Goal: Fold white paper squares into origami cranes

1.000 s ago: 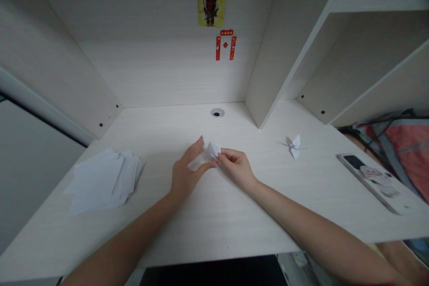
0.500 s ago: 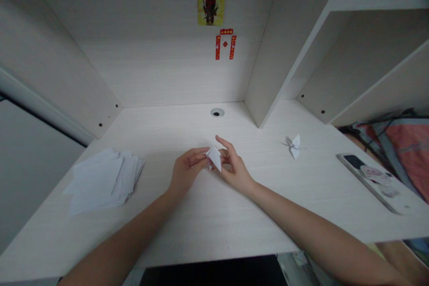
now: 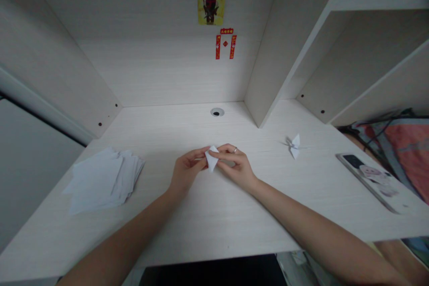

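A small piece of folded white paper (image 3: 211,161) is between my two hands over the middle of the desk. My left hand (image 3: 188,167) pinches its left side between thumb and fingers. From the right, my right hand (image 3: 237,165) grips it too, index finger lying across its face and a ring on one finger. The fingers cover parts of the paper, so its full folded shape is hidden. Farther right on the desk rests a folded white paper crane (image 3: 294,146), apart from both hands.
On the left of the desk (image 3: 187,232) lies a loose stack of white paper sheets (image 3: 100,181). A phone (image 3: 370,181) in a pale case lies at the right. Behind are a round cable hole (image 3: 217,112) and an upright divider panel (image 3: 284,53).
My right index finger, raised before, has come down onto the folded paper, and the other fingers have closed in. The paper has turned slightly. My left hand has stayed nearly in place.
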The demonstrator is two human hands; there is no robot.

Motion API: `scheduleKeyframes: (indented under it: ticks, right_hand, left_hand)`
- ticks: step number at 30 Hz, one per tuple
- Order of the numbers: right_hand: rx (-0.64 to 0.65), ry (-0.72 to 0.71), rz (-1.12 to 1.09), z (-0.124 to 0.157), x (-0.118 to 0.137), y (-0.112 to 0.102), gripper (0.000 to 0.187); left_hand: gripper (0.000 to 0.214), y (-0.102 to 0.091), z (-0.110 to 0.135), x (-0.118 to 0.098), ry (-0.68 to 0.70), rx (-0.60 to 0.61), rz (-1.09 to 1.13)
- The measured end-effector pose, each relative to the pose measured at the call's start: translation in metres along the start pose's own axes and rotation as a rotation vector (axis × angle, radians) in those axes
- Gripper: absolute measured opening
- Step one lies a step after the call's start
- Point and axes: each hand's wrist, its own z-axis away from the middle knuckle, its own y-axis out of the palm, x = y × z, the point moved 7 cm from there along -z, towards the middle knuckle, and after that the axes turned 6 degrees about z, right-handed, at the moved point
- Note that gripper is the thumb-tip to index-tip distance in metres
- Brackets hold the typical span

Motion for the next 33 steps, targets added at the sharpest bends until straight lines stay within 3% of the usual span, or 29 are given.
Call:
scheduleKeyframes:
  ticks: [8, 14, 26, 33]
  right_hand:
    - [0.005, 0.165, -0.295, -0.001, -0.02, 0.004, 0.021]
    - [0.002, 0.317, -0.454, -0.001, -0.036, 0.009, 0.012]
    - [-0.006, 0.351, -0.459, -0.001, -0.035, 0.01, 0.01]
    - [0.05, 0.467, -0.514, 0.001, -0.047, 0.016, 0.018]
  left_hand:
    - [0.044, 0.0, 0.0, -0.002, 0.035, 0.039, -0.074]
    - [0.037, 0.001, 0.001, -0.004, 0.06, 0.053, -0.186]
    - [0.017, -0.006, 0.003, -0.009, 0.088, -0.099, -0.186]
    - [0.025, -0.012, -0.003, 0.004, -0.039, -0.133, -0.035]
